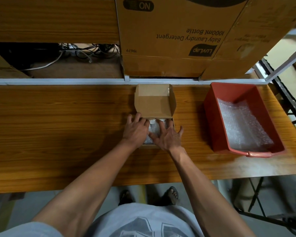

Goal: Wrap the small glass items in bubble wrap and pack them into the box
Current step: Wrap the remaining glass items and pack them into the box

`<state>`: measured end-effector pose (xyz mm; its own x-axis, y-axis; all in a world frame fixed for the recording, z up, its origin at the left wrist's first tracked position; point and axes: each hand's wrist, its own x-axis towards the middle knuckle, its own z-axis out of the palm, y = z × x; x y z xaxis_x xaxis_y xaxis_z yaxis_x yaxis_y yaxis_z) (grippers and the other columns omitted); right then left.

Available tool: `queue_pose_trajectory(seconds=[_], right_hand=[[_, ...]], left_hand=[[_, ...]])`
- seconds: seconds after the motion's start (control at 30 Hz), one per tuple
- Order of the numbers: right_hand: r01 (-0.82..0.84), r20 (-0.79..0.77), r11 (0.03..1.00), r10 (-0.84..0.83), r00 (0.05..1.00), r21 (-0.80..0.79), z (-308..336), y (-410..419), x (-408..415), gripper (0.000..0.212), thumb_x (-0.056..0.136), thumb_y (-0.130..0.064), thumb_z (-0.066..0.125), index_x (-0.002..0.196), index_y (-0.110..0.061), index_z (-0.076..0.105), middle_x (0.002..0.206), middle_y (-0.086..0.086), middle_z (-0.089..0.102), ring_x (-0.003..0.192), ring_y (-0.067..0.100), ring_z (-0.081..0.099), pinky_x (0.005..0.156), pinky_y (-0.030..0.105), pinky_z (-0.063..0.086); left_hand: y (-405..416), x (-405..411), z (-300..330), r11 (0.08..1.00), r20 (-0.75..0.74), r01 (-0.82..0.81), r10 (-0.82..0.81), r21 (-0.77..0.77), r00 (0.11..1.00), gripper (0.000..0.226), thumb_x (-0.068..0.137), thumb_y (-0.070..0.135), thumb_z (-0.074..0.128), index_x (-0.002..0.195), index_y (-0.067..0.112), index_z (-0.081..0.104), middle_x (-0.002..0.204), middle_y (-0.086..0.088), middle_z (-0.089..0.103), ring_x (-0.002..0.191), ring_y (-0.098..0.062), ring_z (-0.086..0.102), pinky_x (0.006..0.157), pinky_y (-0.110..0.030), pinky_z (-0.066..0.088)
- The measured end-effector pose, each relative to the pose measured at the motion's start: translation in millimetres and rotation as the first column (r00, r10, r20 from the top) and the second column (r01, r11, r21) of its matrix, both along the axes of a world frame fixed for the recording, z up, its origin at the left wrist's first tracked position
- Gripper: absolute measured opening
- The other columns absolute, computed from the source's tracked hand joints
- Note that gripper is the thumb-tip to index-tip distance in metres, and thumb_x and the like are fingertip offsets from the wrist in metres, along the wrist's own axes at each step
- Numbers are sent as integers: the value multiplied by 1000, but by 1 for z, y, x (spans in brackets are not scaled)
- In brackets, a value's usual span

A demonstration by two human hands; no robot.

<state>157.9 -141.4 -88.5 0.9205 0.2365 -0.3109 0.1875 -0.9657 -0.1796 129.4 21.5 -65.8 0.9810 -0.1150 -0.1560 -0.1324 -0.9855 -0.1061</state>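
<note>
Over the open small brown cardboard box [155,106] at the middle of the wooden table [58,127], both your hands lie flat with the fingers spread, clenched on nothing. Your left hand [135,130] rests on the box's left edge, its fingertips up against the base of the raised lid. Your right hand [167,135] presses down on the clear bubble-wrapped bundles [152,130] that fill the box, its thumb reaching toward the left hand and its little finger out past the right wall. Whatever glass is inside the wrapping cannot be made out. The lid stands open on the far side, tilted away from you. Well apart to your right, near the table's end, sits a red rectangular plastic tub [212,106] with loose sheets of bubble wrap [243,124] lying in it. Behind the table, a large brown carton [169,62] printed with detergent lettering stands upside down.
</note>
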Motion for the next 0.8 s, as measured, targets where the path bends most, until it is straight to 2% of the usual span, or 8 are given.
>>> queue_pose_trajectory(seconds=[0.2,0.37,0.47,0.6,0.8], right_hand=[[-21,35,1000,21,999,-5,5,0,-1,81,93,-85,26,160,-40,24,166,8,22,153,28,30,121,69,10],[-34,227,996,14,974,85,-1,-7,-14,84,91,-84,36,154,-27,35,160,5,33,147,26,38,118,67,23],[-43,203,996,26,979,79,-2,-9,-16,89,92,-86,29,158,-25,31,163,4,32,149,24,36,118,68,20],[-66,178,998,64,982,3,0,-9,-10,93,91,-89,19,159,-28,30,163,5,34,149,26,40,117,69,20],[-83,191,996,85,978,-17,-1,-8,-11,91,92,-87,20,160,-27,29,163,6,33,149,27,38,118,70,20]], left_hand=[[-10,9,7,998,-31,10,-8,59,999,36,97,33,61,130,18,65,131,-3,67,140,-32,33,109,-59,27],[-3,-4,-3,998,62,54,-53,-29,997,51,98,37,61,145,17,53,144,-6,57,140,-29,39,108,-56,31],[-1,-5,-4,993,46,85,-81,-79,996,53,99,34,59,150,22,49,148,-2,53,141,-27,37,105,-55,30],[-4,-1,0,996,-6,56,-56,-64,998,54,100,37,61,152,26,48,148,2,53,143,-28,31,108,-57,29],[-6,-2,6,998,-8,54,-54,-35,998,54,102,39,60,151,23,49,149,-1,52,143,-30,30,110,-57,28]])
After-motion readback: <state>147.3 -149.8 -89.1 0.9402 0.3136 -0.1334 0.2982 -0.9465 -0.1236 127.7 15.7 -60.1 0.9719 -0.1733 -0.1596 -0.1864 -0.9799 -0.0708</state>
